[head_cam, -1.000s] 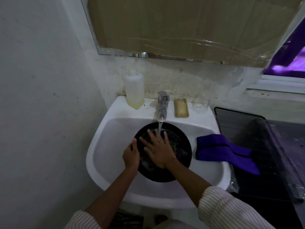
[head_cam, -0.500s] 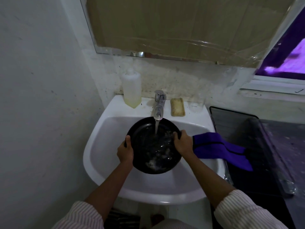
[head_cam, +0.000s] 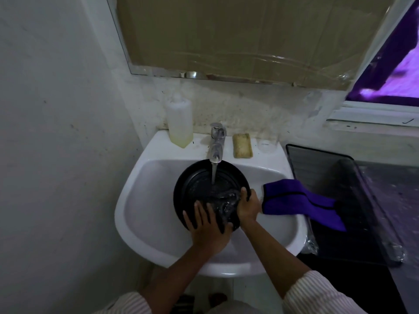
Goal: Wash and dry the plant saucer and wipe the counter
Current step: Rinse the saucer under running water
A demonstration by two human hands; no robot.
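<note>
Gripping the round black plant saucer (head_cam: 199, 184) inside the white basin (head_cam: 145, 200), the left hand (head_cam: 207, 225) is spreading flat over its near rim while the right hand (head_cam: 248, 206) is clamping its right edge. Behind them the metal tap (head_cam: 217, 143) is streaming water into the glossy ribbed dish. Right of the grip, a soft purple cloth (head_cam: 299, 200) is draping over the rim.

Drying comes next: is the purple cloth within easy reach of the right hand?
Probably yes. The right hand grips the saucer rim right beside the purple cloth draped over the sink edge, nothing between them; it must release the saucer first.
</note>
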